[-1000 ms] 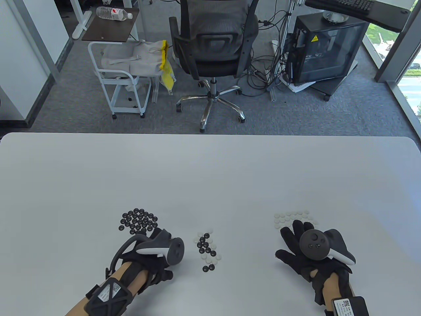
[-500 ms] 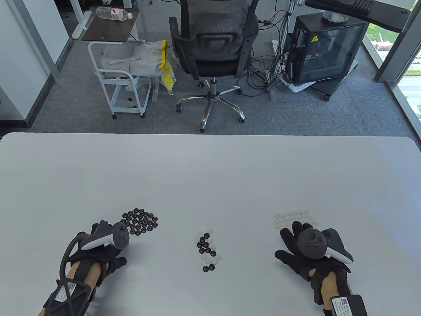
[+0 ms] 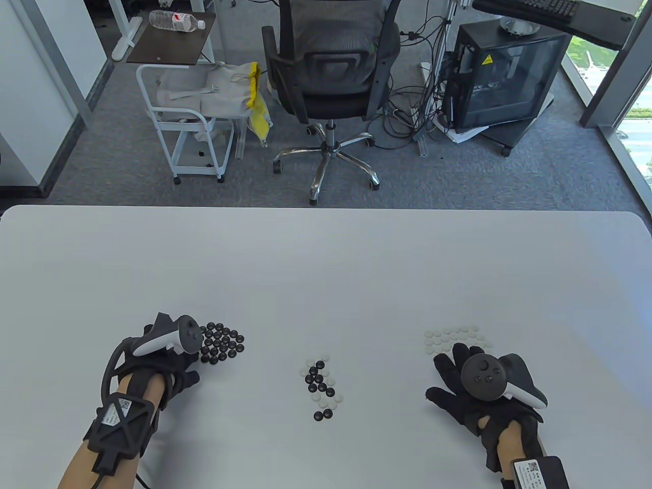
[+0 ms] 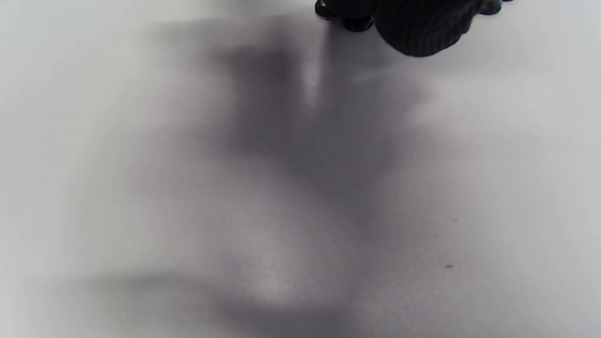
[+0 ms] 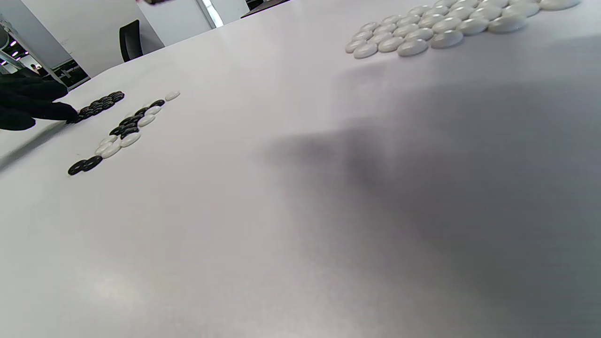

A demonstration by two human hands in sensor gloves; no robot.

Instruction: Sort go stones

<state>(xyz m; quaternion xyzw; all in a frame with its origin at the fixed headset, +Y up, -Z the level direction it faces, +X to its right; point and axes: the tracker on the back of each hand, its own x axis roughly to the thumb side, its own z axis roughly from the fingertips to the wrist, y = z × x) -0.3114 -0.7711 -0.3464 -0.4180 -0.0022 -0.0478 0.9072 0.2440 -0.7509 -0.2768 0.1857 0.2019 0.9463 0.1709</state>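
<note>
**Three groups of stones, one still mixed**

Three groups of Go stones lie on the white surface (image 3: 326, 265). On the left is the black pile (image 3: 221, 344). The left hand (image 3: 163, 364) is now at the near left edge of this pile. A second ago it was close to the mixed pile in the middle, so it has come across to the black pile. I think it brought a black stone over to drop here. Its fingers are hidden under the tracker in the table view, and the left wrist view shows only one dark fingertip (image 4: 418, 28) just beside some black stones. So I cannot tell if this hand grips a stone or is loose.

In the middle is the mixed pile (image 3: 321, 387), black and white stones together. It makes a short strip that runs from far to near, with two black stones at its near end. This pile is not sorted yet, so the job is partly done.

On the right is the white pile (image 3: 456, 337), a wide patch running left to right. The right hand (image 3: 471, 395) has not moved. It lies flat with fingers spread and straight, just near the white pile, holding nothing.
</note>
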